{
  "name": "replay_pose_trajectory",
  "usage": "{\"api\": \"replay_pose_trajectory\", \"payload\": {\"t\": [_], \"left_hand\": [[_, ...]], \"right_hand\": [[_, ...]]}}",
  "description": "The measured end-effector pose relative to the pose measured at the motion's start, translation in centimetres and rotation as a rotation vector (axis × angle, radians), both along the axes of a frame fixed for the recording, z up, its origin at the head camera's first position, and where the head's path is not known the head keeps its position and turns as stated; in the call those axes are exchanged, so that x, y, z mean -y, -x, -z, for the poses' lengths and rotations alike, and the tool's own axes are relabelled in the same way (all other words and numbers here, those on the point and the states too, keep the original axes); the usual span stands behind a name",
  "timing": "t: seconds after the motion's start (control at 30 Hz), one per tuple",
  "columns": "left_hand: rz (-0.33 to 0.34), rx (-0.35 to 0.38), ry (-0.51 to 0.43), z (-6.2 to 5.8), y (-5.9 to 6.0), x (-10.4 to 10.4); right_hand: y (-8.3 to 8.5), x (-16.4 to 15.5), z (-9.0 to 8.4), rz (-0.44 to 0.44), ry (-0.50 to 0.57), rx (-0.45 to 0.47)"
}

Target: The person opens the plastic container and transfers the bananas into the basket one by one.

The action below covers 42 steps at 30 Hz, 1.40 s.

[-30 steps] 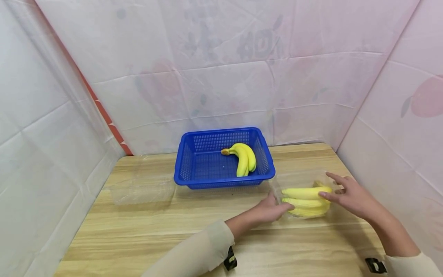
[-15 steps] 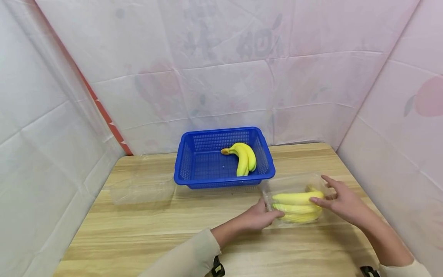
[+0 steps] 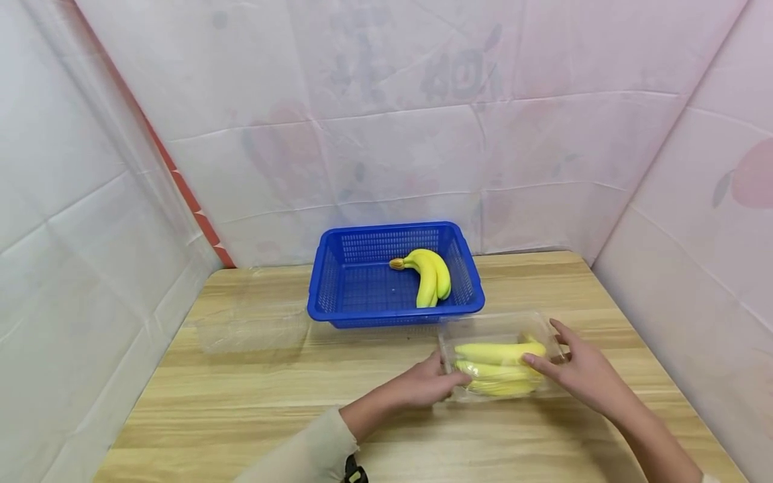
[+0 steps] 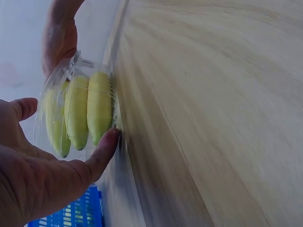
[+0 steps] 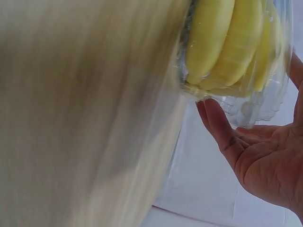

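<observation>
A clear plastic clamshell box [image 3: 483, 329] with a bunch of yellow bananas [image 3: 498, 370] inside is between my two hands. My left hand [image 3: 425, 384] grips its left end, thumb at the front. My right hand [image 3: 586, 369] holds the right end, its thumb over the front and its fingers behind. Through the plastic in the left wrist view, several bananas [image 4: 78, 111] lie side by side close above the tabletop. The right wrist view has the box's ridged corner [image 5: 251, 111] at the fingertips. Whether the lid is latched cannot be made out.
Behind the hands stands a blue perforated basket [image 3: 356, 315] with another bunch of bananas [image 3: 429, 272] in its right half. An open clear plastic box [image 3: 253, 332] is at the left on the wooden table [image 3: 266, 402]. White sheets [image 3: 392, 154] wall the table in.
Both hands have moved the clear box of bananas leftward and a little nearer, still holding it at its two ends. The basket and the other box stay put.
</observation>
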<state>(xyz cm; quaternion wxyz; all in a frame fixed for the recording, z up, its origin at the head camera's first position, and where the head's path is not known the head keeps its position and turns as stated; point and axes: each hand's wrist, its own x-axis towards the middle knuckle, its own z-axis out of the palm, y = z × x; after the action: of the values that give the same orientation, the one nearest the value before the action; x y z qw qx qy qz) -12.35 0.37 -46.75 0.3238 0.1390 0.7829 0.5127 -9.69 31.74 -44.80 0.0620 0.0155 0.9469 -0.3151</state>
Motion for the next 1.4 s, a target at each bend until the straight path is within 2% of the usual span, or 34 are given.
{"api": "replay_pose_trajectory", "payload": {"t": [0.2, 0.4, 0.7, 0.83, 0.97, 1.1, 1.2, 1.4], "left_hand": [[0.042, -0.001, -0.036, 0.4, 0.3, 1.5], [0.023, -0.020, -0.001, 0.2, 0.2, 2.3], [0.048, -0.124, 0.105, -0.2, 0.3, 2.6], [0.025, -0.186, 0.148, -0.4, 0.3, 2.7], [-0.036, -0.292, 0.186, -0.6, 0.3, 2.5], [-0.074, -0.402, 0.278, -0.9, 0.2, 2.2], [-0.055, -0.505, 0.340, -1.2, 0.2, 1.9], [0.041, -0.766, 0.357, -1.2, 0.4, 1.4]], "right_hand": [[-0.1, 0.9, 0.3, -0.032, 0.005, 0.034], [-0.1, 1.1, 0.2, -0.069, 0.019, 0.044], [-0.6, 0.1, 0.0, -0.165, 0.160, 0.131], [-0.8, -0.3, 0.1, -0.193, 0.218, 0.171], [-1.0, -0.7, 0.3, -0.236, 0.207, 0.135], [-1.3, -1.0, 0.5, -0.265, 0.212, 0.114], [-1.4, -1.1, 0.7, -0.279, 0.195, 0.111], [-1.4, -1.1, 1.0, -0.270, 0.184, 0.109]]}}
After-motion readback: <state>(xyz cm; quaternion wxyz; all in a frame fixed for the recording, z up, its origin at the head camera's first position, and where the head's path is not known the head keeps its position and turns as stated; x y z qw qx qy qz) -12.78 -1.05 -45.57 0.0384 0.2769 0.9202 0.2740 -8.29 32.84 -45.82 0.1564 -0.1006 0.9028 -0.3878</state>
